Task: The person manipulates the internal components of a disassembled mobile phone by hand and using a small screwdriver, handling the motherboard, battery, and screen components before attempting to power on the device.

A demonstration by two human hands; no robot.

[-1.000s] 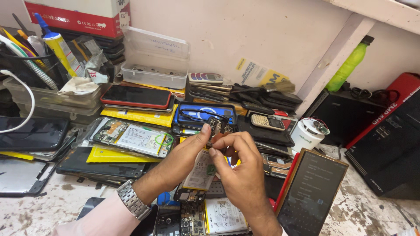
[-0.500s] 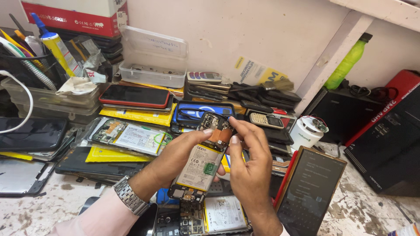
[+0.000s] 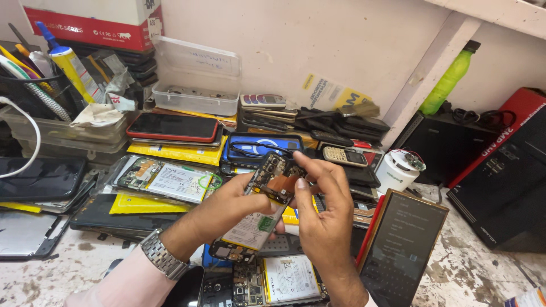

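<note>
My left hand [image 3: 227, 209] holds an opened phone [image 3: 257, 216] with its back cover off, tilted up over the bench; its battery and circuit board show. My right hand [image 3: 321, 222] is on the phone's right side, and its thumb and fingers pinch at the top board near the camera area [image 3: 273, 173]. A metal watch [image 3: 160, 254] sits on my left wrist. Part of the phone's right edge is hidden behind my right hand.
Several opened phones and loose boards lie around: one in a clear bag [image 3: 165, 179], a red-edged phone [image 3: 172, 126], a blue case [image 3: 263, 149], a small keypad phone [image 3: 345, 156]. A phone leans upright at right [image 3: 402, 250]. Black boxes [image 3: 500, 187] and a green bottle [image 3: 448, 79] stand right.
The opened phone has been lifted and tilted up between my hands. My right-hand fingers have shifted onto its upper board.
</note>
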